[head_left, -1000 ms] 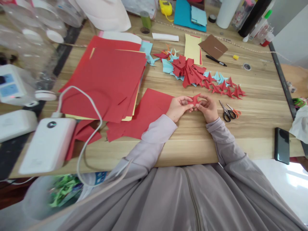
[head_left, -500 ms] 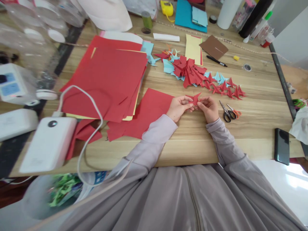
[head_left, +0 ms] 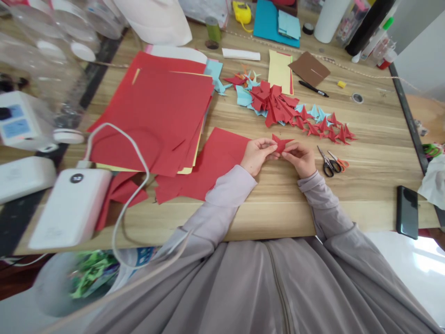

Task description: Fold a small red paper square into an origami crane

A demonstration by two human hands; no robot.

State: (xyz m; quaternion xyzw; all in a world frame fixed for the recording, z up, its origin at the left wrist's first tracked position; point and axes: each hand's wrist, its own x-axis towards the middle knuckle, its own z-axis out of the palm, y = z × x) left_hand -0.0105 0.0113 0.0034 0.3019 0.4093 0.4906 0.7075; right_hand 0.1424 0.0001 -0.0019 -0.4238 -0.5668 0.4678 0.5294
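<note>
Between my two hands is a small piece of folded red paper (head_left: 281, 144), with two pointed tips sticking up and to the right. My left hand (head_left: 259, 155) is closed on its left side, thumb on top. My right hand (head_left: 301, 157) pinches its lower right edge between thumb and fingers. The fingers hide part of the folds. Beyond the hands lies a heap of folded red paper pieces (head_left: 274, 103), with light blue ones (head_left: 318, 112) among them. Flat red sheets (head_left: 219, 162) lie beside my left hand.
Two pairs of scissors, one black-handled (head_left: 327, 167) and one orange-handled (head_left: 342, 163), lie right of my right hand. A paper stack (head_left: 156, 111) and white power bank (head_left: 71, 208) with cable occupy the left. A phone (head_left: 407, 211) rests at the right front edge.
The folded red paper has turned between my fingers, so its points now face up and right. My right fingers have shifted slightly along it; both arms stay in place.
</note>
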